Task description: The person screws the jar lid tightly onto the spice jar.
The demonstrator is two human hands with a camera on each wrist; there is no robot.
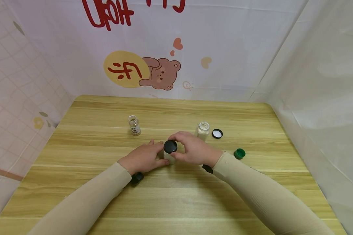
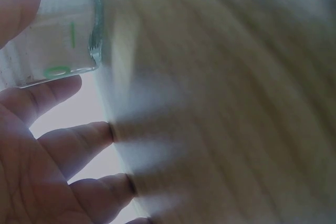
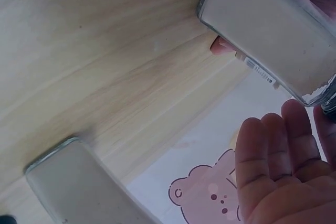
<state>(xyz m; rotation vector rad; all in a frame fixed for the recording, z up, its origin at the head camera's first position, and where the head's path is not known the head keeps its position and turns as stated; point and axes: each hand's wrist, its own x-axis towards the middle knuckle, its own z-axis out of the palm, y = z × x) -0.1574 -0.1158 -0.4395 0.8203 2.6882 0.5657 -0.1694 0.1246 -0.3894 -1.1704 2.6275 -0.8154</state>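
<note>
A square glass jar (image 1: 169,158) of pale powder stands upright on the table with a black lid (image 1: 170,146) on its mouth. My left hand (image 1: 145,158) holds the jar low down, thumb and forefinger on opposite sides; in the left wrist view its other fingers are spread beside the glass (image 2: 58,35). With thumb and forefinger my right hand (image 1: 195,149) pinches the lid's rim. The right wrist view shows the powder-filled jar (image 3: 268,30) tilted by the camera angle, the remaining right fingers held out near its top.
Behind my right hand stands a second, uncapped powder jar (image 1: 202,132), beside a black lid (image 1: 217,133) lying liner up. A small open bottle (image 1: 135,128) is at back left. A green cap (image 1: 239,153) lies right; black objects (image 1: 137,178) (image 1: 207,168) sit partly under both forearms.
</note>
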